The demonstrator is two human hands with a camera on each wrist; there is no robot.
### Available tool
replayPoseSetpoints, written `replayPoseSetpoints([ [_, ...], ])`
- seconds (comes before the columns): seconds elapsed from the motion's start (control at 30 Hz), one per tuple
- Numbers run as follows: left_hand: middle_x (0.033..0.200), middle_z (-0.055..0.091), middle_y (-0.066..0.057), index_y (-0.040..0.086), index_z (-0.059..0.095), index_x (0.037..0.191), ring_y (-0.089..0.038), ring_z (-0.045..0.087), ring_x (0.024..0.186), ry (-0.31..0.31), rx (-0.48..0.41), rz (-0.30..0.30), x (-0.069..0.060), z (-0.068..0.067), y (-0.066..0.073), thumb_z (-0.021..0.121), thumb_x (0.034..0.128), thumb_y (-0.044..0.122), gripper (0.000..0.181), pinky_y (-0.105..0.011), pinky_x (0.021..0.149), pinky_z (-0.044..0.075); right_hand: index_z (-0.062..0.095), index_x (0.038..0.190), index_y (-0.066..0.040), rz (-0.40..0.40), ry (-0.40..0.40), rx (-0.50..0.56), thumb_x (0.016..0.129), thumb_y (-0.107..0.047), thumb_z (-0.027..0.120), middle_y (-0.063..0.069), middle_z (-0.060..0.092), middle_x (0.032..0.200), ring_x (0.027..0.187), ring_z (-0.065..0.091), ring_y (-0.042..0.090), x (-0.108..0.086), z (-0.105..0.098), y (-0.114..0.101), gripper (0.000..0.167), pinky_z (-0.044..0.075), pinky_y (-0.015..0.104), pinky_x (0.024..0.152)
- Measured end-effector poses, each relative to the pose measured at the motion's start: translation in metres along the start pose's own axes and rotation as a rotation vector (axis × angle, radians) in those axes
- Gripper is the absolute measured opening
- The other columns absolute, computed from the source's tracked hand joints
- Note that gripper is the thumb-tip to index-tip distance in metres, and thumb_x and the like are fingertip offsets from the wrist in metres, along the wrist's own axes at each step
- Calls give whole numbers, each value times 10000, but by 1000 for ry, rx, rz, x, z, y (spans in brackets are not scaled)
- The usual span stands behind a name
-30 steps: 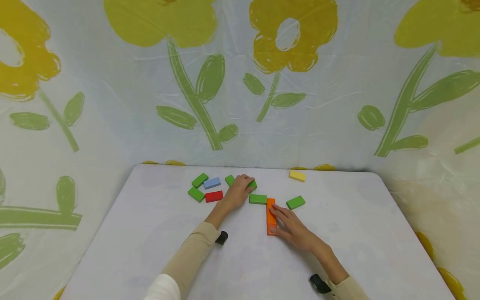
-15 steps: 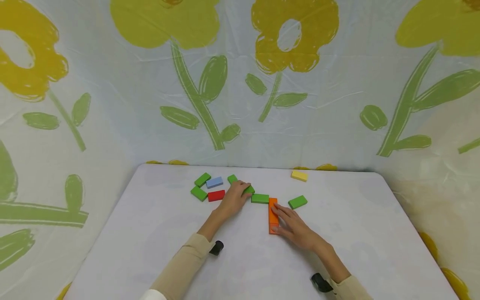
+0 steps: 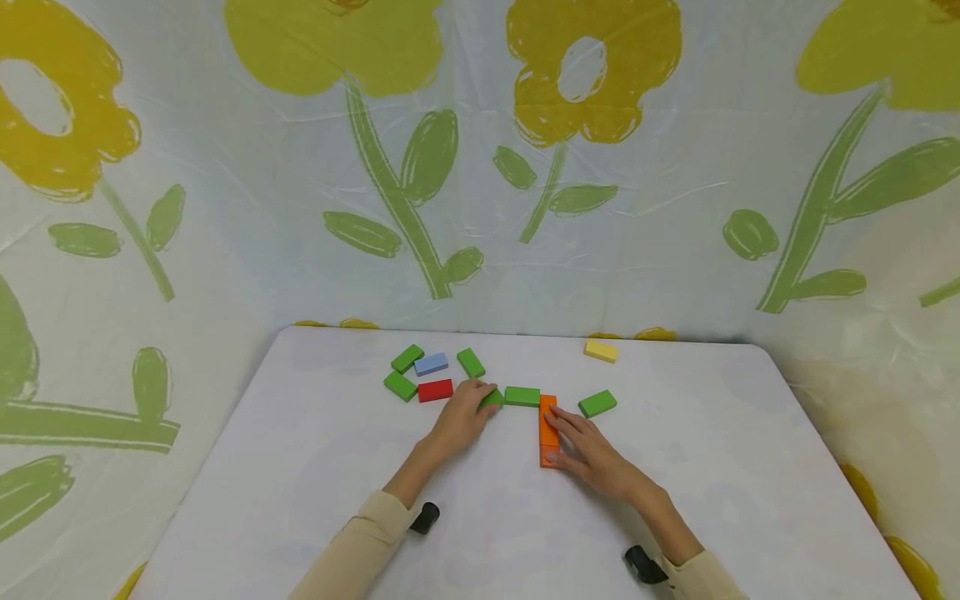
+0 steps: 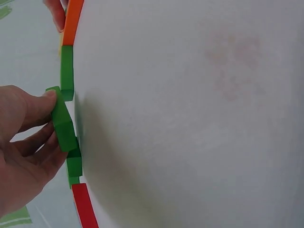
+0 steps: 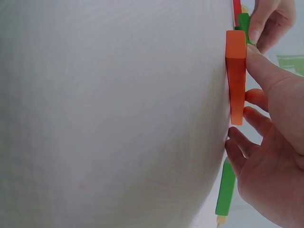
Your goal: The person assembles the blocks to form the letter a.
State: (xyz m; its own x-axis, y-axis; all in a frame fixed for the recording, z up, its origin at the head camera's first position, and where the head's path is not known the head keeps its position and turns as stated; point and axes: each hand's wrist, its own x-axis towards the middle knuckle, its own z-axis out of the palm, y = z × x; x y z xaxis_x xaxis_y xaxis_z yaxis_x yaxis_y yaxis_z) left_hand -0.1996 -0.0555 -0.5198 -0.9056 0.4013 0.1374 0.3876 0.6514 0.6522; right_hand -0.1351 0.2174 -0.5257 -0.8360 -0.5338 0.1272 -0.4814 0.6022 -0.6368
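Note:
My left hand (image 3: 459, 417) pinches a green block (image 4: 62, 121) between thumb and fingers, just left of another green block (image 3: 522, 397). That second block lies crosswise, with its right end at the far end of two orange blocks (image 3: 548, 427) set in a line. In the left wrist view the held block sits tilted; whether it touches the table I cannot tell. My right hand (image 3: 600, 465) rests along the right side of the orange blocks, its thumb touching the nearer one and its fingers loosely extended. In the right wrist view nothing is gripped between thumb and fingers.
Left of the left hand lie a red block (image 3: 435, 390), a blue block (image 3: 431, 364) and two green blocks (image 3: 407, 358). Behind it is one more green block (image 3: 471, 362). A green block (image 3: 597, 403) and a yellow block (image 3: 601, 351) lie to the right on the white table (image 3: 720, 467).
The left hand has drawn its green block toward the person and slightly left, to beside the crosswise green block. The right hand stays at the orange blocks.

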Motion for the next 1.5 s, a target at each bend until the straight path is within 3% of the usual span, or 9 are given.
replayPoseSetpoints([
  [0.23, 1280, 618, -159, -29, 612, 1378, -291, 584, 1197, -9, 25, -20, -1, 5, 0, 692, 989, 98, 417, -417, 1049, 501, 426, 1524, 53, 11, 1, 14, 981, -156, 703, 246, 343, 1609, 1457, 304, 491, -1, -1, 0, 644, 260, 666, 1146],
  [0.67, 1302, 619, -143, 0, 622, 1382, -296, 574, 1205, 26, 88, 30, 3, 9, -7, 685, 986, 69, 407, -417, 1040, 506, 423, 1535, 29, 19, -1, 27, 994, -205, 692, 221, 336, 1621, 1463, 300, 477, -1, 0, -1, 648, 264, 667, 1145],
  [1.07, 1324, 601, -157, -22, 609, 1386, -316, 554, 1235, 10, 51, 50, 5, 9, -6, 666, 991, 40, 404, -443, 1066, 483, 425, 1530, 41, 22, -5, 31, 991, -199, 695, 227, 335, 1619, 1462, 301, 478, -1, -1, -2, 649, 264, 664, 1146],
  [1.5, 1363, 588, -148, 5, 599, 1409, -313, 533, 1276, -22, 23, 21, 8, 10, -8, 651, 1001, 42, 412, -432, 1093, 464, 421, 1531, 42, 26, -10, 33, 988, -186, 697, 232, 332, 1619, 1463, 299, 475, 0, -1, -3, 651, 265, 661, 1148],
])
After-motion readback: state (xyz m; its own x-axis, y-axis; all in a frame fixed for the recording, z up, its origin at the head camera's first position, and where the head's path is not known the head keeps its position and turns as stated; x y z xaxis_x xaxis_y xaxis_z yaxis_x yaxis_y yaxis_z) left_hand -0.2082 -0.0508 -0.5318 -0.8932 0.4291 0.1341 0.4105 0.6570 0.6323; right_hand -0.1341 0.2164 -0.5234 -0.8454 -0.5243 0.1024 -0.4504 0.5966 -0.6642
